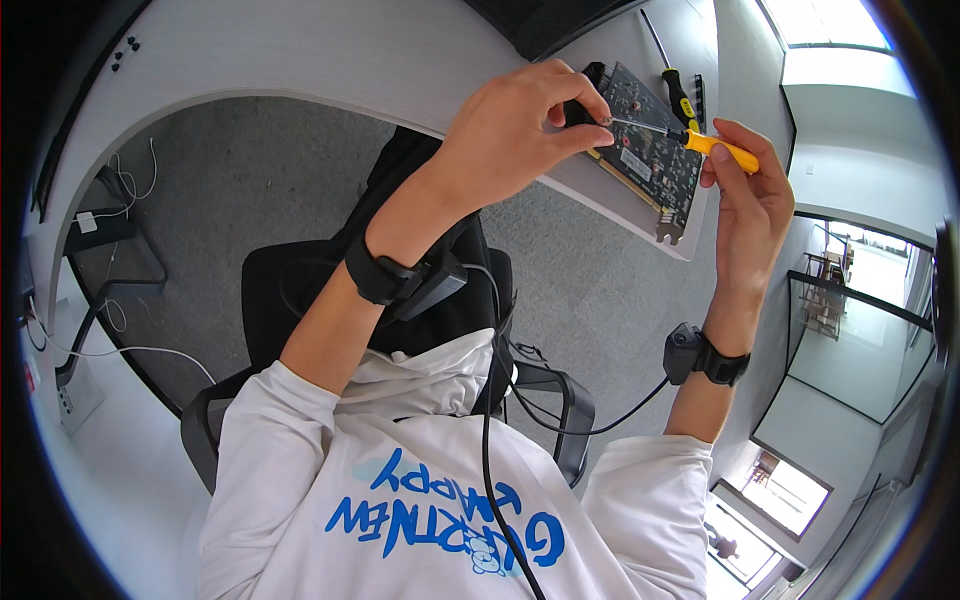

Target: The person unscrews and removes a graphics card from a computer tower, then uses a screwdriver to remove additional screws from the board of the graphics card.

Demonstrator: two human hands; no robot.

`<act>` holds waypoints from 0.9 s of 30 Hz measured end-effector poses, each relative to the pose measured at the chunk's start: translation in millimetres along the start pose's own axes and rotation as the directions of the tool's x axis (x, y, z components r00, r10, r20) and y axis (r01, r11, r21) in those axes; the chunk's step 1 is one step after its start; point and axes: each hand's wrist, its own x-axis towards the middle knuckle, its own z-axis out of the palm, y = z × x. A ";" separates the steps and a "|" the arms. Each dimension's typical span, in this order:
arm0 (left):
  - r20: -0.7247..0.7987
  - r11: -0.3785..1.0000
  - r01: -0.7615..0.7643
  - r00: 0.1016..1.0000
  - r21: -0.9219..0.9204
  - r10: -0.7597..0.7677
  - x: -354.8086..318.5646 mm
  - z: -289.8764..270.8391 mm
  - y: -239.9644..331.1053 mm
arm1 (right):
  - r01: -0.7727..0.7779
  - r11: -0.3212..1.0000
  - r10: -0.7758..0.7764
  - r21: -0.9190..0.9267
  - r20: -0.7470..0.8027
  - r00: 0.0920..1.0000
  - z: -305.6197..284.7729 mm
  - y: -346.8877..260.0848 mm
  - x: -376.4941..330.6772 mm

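Observation:
My right hand (745, 200) grips the yellow handle of a small screwdriver (715, 147), whose thin metal shaft points left. My left hand (520, 130) pinches the shaft's tip together with a small dark part between thumb and fingers. Both hands hover just over a dark green circuit board (650, 150) with a metal bracket, which lies near the edge of the white desk (330, 60). A second screwdriver (680, 95) with a black and yellow handle lies on the desk beside the board, untouched.
A black office chair (300, 300) stands on grey carpet (250, 170) under the curved desk. Black wrist devices (385, 275) sit on both forearms, joined by a cable. White cables and a power strip (75, 395) lie at the left. A dark object (550, 20) sits at the desk's far edge.

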 end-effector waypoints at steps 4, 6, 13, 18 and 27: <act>0.010 0.999 0.018 1.000 -0.032 -0.017 0.1 -1.9 1.8 | -0.001 1.000 0.001 -0.009 0.000 1.000 0.8 0.9 0.1; 0.007 0.999 0.018 1.000 -0.042 -0.018 -0.2 -2.2 1.3 | -0.004 1.000 0.004 -0.010 -0.003 1.000 0.9 1.0 0.3; 0.006 0.999 -0.013 1.000 -0.050 0.013 -1.6 -1.3 -1.8 | -0.011 1.000 0.011 -0.010 0.008 1.000 -1.3 1.9 -1.0; 0.011 0.999 -0.051 0.999 -0.008 0.051 -2.1 -0.5 -3.9 | 0.007 1.000 -0.007 -0.006 0.023 1.000 -2.9 4.3 -1.5; 0.010 0.996 -0.092 0.996 0.003 0.092 -3.1 1.6 -7.4 | 0.041 0.997 -0.036 -0.063 0.073 0.997 -8.0 7.6 -2.0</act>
